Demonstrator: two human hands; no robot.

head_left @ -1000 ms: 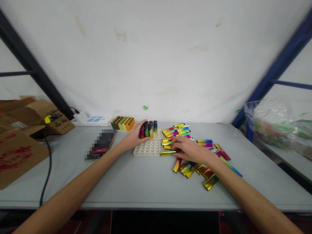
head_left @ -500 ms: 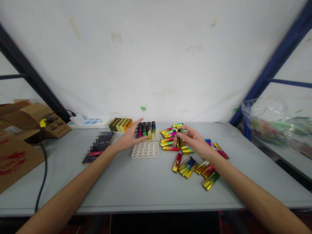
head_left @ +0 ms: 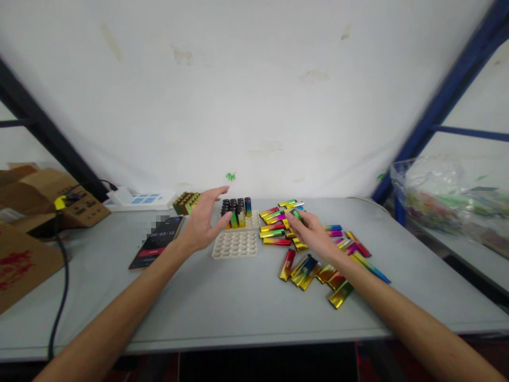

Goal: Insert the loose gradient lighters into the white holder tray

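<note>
My left hand (head_left: 204, 220) is open, fingers spread and thumb apart, with nothing in it. It is held just left of a white tray with round holes (head_left: 254, 222), where several black-topped shiny tubes (head_left: 237, 209) stand upright in rows. A second white tray (head_left: 234, 245) lies in front, its round holes showing. My right hand (head_left: 312, 233) is closed over the loose pile, pinching a shiny green tube (head_left: 296, 214) that the fingers partly hide. Around it lie many shiny tubes (head_left: 277, 241) in red, gold, green, blue and purple; their exact kind is unclear.
Behind my left hand stands a block of gold tubes (head_left: 186, 202). Left of the trays are a phone (head_left: 157, 241), a power strip (head_left: 145, 200) and cardboard boxes (head_left: 27, 265) with a black cable (head_left: 63, 286). A clear plastic bag (head_left: 433, 185) is at the right, beyond a blue post (head_left: 449, 95).
My left hand has shifted slightly left, away from the upright tubes. My right hand stays over the pile and has turned, its fingers now more closed round the tube.
</note>
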